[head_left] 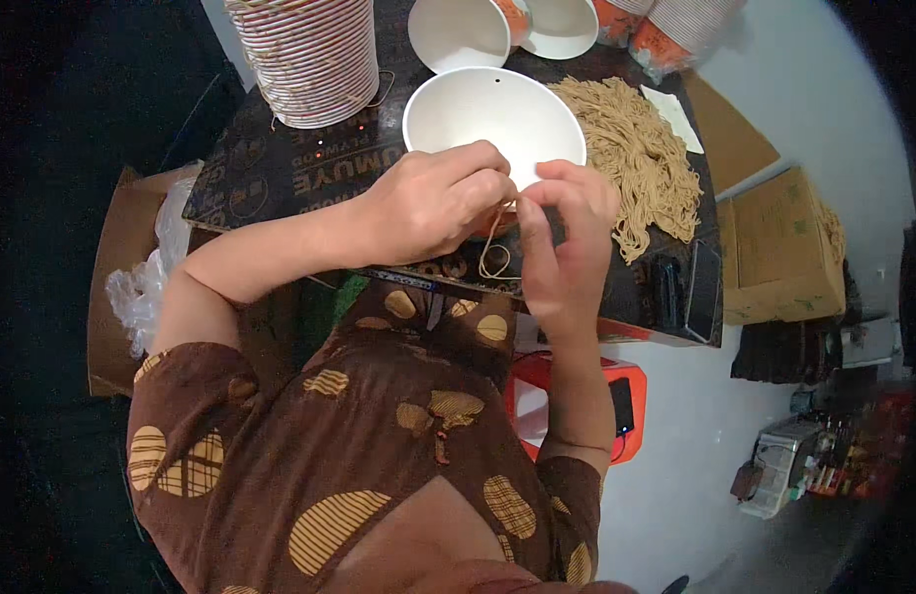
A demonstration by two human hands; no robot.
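Observation:
A white paper bowl (492,114) sits tilted on the dark board (270,168) in front of me. Just below its near rim, my left hand (433,203) and my right hand (567,247) meet, both pinching a thin tan string (494,259) that hangs in a loop beneath the fingers. A small hole shows near the bowl's far rim. To the right of the bowl lies a big pile of tan strings (641,158).
A tall stack of striped paper bowls (309,54) stands at the back left. More white and orange bowls (537,25) sit behind. Cardboard boxes (779,247) lie on the right, an orange stool (577,396) below the board, and a plastic bag (151,277) at left.

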